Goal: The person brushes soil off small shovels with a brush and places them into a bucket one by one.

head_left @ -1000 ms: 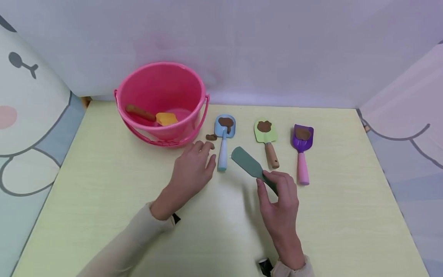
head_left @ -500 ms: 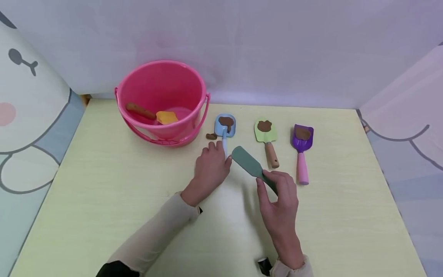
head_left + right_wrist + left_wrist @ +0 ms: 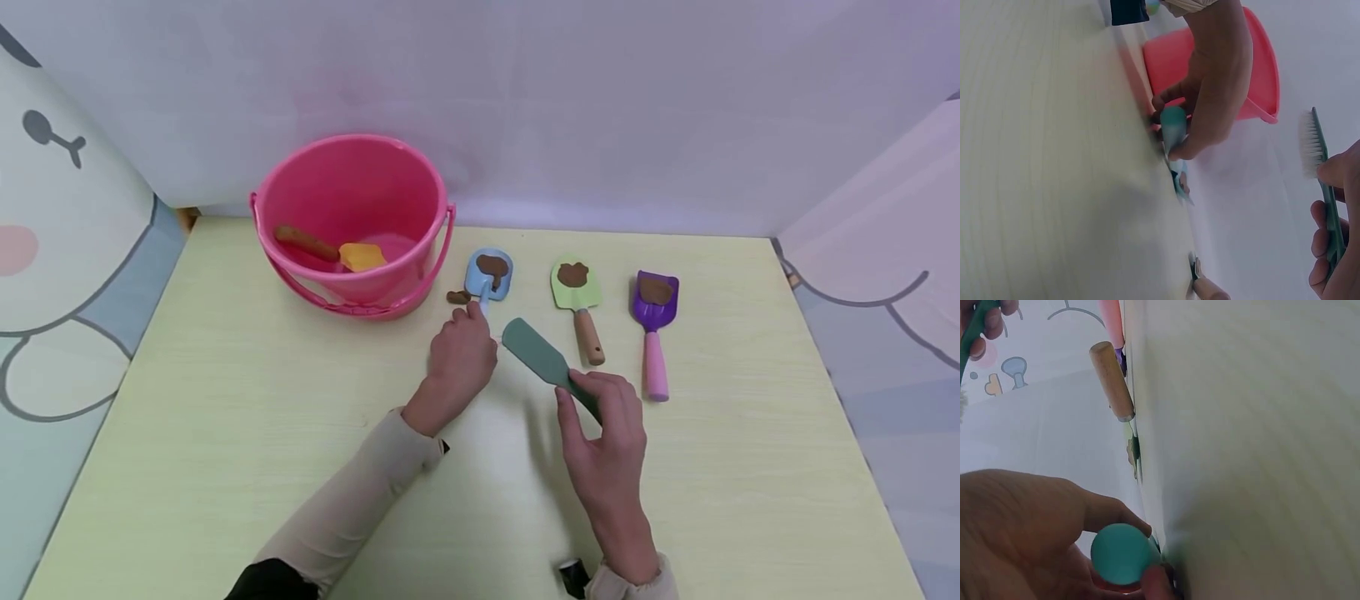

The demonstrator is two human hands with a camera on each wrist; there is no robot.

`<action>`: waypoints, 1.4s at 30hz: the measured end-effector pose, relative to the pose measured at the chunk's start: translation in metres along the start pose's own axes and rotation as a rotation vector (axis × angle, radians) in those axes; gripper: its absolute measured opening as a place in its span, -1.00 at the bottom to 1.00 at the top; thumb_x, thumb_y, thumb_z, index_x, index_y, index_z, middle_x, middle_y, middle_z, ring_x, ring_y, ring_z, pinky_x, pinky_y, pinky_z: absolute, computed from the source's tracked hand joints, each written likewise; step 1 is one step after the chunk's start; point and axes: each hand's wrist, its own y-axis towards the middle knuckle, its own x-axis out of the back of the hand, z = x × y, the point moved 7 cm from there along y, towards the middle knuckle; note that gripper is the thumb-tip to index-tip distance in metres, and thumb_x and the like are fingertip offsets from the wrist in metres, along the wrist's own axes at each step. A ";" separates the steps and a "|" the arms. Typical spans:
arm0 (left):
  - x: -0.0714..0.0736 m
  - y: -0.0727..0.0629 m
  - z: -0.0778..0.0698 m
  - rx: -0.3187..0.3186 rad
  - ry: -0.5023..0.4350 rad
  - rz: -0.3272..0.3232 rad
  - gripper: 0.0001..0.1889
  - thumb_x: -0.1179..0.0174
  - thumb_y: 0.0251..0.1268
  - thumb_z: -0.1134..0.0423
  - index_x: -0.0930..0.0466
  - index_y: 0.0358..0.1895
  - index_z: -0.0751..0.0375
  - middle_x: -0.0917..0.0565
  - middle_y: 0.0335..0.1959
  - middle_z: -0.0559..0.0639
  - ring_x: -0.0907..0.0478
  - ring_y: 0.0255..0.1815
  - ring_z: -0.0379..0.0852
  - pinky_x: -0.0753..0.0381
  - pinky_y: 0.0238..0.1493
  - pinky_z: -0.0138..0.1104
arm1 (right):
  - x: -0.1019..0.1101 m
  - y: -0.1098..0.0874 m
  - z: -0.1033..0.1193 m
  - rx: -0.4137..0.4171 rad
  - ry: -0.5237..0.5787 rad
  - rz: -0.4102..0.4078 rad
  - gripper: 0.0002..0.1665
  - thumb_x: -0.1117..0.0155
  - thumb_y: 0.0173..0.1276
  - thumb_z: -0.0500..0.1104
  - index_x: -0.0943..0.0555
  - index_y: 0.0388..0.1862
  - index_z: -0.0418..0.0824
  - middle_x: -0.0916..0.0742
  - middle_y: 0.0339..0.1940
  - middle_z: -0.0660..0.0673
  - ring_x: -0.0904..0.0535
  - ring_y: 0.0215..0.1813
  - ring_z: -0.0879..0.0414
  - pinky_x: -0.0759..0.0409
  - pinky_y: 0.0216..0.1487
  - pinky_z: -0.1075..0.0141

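Observation:
In the head view my left hand [image 3: 461, 362] grips the handle of a small blue toy shovel [image 3: 481, 278], whose blade bears a brown patch. The round end of that handle [image 3: 1119, 553] shows between thumb and fingers in the left wrist view. My right hand [image 3: 611, 442] pinches a green brush [image 3: 536, 350] by its handle, raised over the table, its back turned up. White bristles [image 3: 1311, 147] point toward the table in the right wrist view. A small brown lump [image 3: 458, 297] lies just left of the shovel blade.
A pink bucket [image 3: 360, 287] at the back left contains a brown-handled tool [image 3: 305, 243] with a yellow part [image 3: 362, 257]. Right of the blue shovel lie a green toy spatula [image 3: 588, 337] and a purple toy shovel [image 3: 655, 367], both with brown patches. A curtain hangs behind the table.
My left hand has moved right from beside the bucket to the blue shovel and taken its handle; the shovel has shifted very slightly. The right hand and brush have stayed in place.

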 end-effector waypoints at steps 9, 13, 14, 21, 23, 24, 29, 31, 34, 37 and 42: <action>0.011 0.000 0.005 -0.008 -0.014 -0.086 -0.41 -0.19 0.50 0.13 -0.31 0.38 0.47 -0.50 0.28 0.39 -0.68 -0.01 0.18 -0.81 -0.13 -0.11 | -0.001 -0.001 0.000 -0.001 0.004 0.005 -0.58 -0.51 0.20 -0.46 -0.69 0.06 -0.33 -0.70 -0.11 -0.24 -0.58 -0.01 -0.01 -0.47 0.10 0.50; 0.015 0.002 0.007 -0.022 0.007 -0.100 -0.46 -0.17 0.51 0.15 -0.32 0.34 0.45 -0.50 0.20 0.36 -0.67 -0.11 0.13 -0.80 -0.17 -0.16 | -0.001 -0.002 0.000 -0.004 -0.001 0.005 -0.57 -0.51 0.20 -0.46 -0.69 0.06 -0.33 -0.71 -0.11 -0.25 -0.58 -0.01 -0.01 -0.46 0.11 0.52; 0.015 0.002 0.008 -0.027 0.014 -0.096 -0.47 -0.18 0.51 0.16 -0.32 0.34 0.44 -0.50 0.18 0.35 -0.67 -0.13 0.11 -0.80 -0.18 -0.17 | -0.001 -0.002 0.000 -0.006 -0.003 0.006 -0.57 -0.51 0.20 -0.46 -0.69 0.06 -0.33 -0.71 -0.11 -0.25 -0.58 -0.01 -0.01 -0.46 0.11 0.52; 0.019 -0.003 0.013 -0.099 0.072 -0.127 -0.49 -0.19 0.56 0.15 -0.37 0.38 0.39 -0.55 0.18 0.29 -0.69 -0.15 0.05 -0.79 -0.25 -0.21 | -0.001 -0.003 0.000 -0.006 -0.006 0.005 -0.57 -0.51 0.20 -0.46 -0.69 0.07 -0.33 -0.71 -0.11 -0.24 -0.58 -0.01 -0.01 -0.46 0.10 0.52; 0.024 -0.008 0.013 -0.129 0.085 -0.157 -0.47 -0.23 0.54 0.13 -0.41 0.39 0.38 -0.57 0.19 0.28 -0.71 -0.14 0.06 -0.79 -0.28 -0.20 | 0.000 -0.003 -0.001 -0.003 -0.007 0.003 -0.57 -0.51 0.20 -0.46 -0.69 0.07 -0.33 -0.71 -0.11 -0.24 -0.58 0.00 -0.02 -0.47 0.10 0.50; 0.026 -0.010 0.013 -0.142 0.089 -0.171 -0.46 -0.24 0.52 0.12 -0.42 0.38 0.38 -0.58 0.18 0.28 -0.71 -0.15 0.06 -0.79 -0.30 -0.20 | 0.000 -0.003 -0.001 -0.001 -0.007 0.002 -0.57 -0.51 0.20 -0.46 -0.69 0.07 -0.33 -0.71 -0.11 -0.24 -0.58 0.00 -0.02 -0.47 0.10 0.49; 0.038 -0.027 0.014 -0.200 0.106 -0.230 -0.46 -0.39 0.40 0.11 -0.52 0.31 0.31 -0.63 0.05 0.26 -0.70 -0.24 0.04 -0.76 -0.40 -0.21 | 0.000 -0.002 -0.002 -0.010 -0.011 0.003 -0.58 -0.51 0.21 -0.45 -0.69 0.06 -0.33 -0.71 -0.11 -0.24 -0.58 -0.01 0.00 -0.46 0.09 0.50; 0.042 -0.034 0.015 -0.214 0.108 -0.230 -0.46 -0.43 0.35 0.10 -0.55 0.28 0.28 -0.63 -0.01 0.24 -0.66 -0.29 0.01 -0.75 -0.42 -0.23 | 0.000 -0.002 -0.003 -0.013 -0.011 0.003 -0.58 -0.51 0.21 -0.44 -0.69 0.06 -0.33 -0.71 -0.12 -0.24 -0.57 -0.01 0.00 -0.45 0.10 0.51; 0.047 -0.044 0.015 -0.230 0.111 -0.212 -0.47 -0.46 0.31 0.08 -0.56 0.24 0.24 -0.61 -0.09 0.20 -0.58 -0.36 -0.05 -0.71 -0.46 -0.28 | 0.001 -0.002 -0.004 -0.006 -0.011 -0.001 -0.59 -0.50 0.21 -0.45 -0.69 0.05 -0.34 -0.71 -0.13 -0.24 -0.58 -0.02 -0.01 -0.46 0.10 0.50; 0.052 -0.053 0.014 -0.253 0.129 -0.207 -0.50 -0.49 0.28 0.07 -0.59 0.18 0.21 -0.60 -0.17 0.17 -0.51 -0.41 -0.08 -0.64 -0.53 -0.32 | 0.002 -0.002 -0.005 -0.006 -0.017 -0.001 -0.60 -0.50 0.21 -0.46 -0.69 0.04 -0.35 -0.71 -0.14 -0.24 -0.58 -0.02 -0.02 -0.46 0.10 0.49; 0.058 -0.067 0.012 -0.283 0.168 -0.197 -0.52 -0.53 0.22 0.06 -0.62 0.12 0.18 -0.59 -0.22 0.14 -0.45 -0.45 -0.09 -0.57 -0.59 -0.37 | 0.000 -0.003 -0.010 -0.060 -0.054 0.046 -0.62 -0.49 0.25 -0.42 -0.68 0.06 -0.34 -0.72 -0.14 -0.22 -0.59 -0.03 -0.01 -0.44 0.09 0.47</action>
